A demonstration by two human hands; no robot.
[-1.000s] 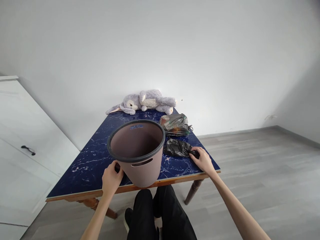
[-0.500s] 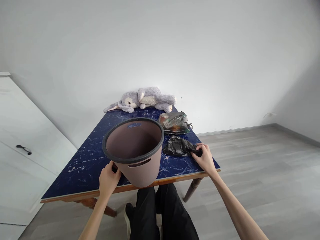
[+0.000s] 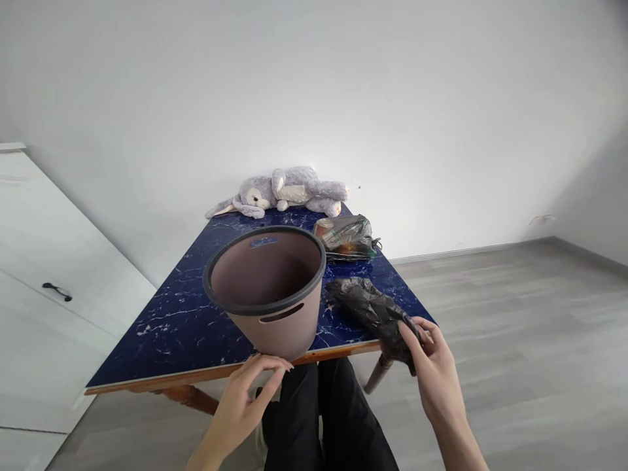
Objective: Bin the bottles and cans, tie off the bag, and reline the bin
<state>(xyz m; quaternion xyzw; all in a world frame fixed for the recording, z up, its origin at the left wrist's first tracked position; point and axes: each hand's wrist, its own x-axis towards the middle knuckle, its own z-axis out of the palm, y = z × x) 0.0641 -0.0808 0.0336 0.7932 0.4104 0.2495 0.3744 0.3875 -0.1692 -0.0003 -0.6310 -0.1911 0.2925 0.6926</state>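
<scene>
A brown trash can [image 3: 289,335] with a dark rim and slotted handles stands upright at the table's front edge. Just in front of its base is my left hand [image 3: 243,402], holding nothing, its fingers stretched out and the thumb a little apart. My right hand [image 3: 432,366] pinches one end of a crumpled black plastic bag [image 3: 367,304] at the front right corner. The bag's held end hangs past the table edge, while its far end reaches back over the tabletop.
Behind the black bag lies a tied, see-through dark bag with things inside [image 3: 346,237]. A grey plush rabbit [image 3: 294,190] rests against the wall at the back of the blue marbled table [image 3: 171,327]. A white cabinet [image 3: 59,327] stands on the left.
My right hand has drawn the black bag toward me and over the table edge. My left hand has moved from the trash can's left side to in front of its base.
</scene>
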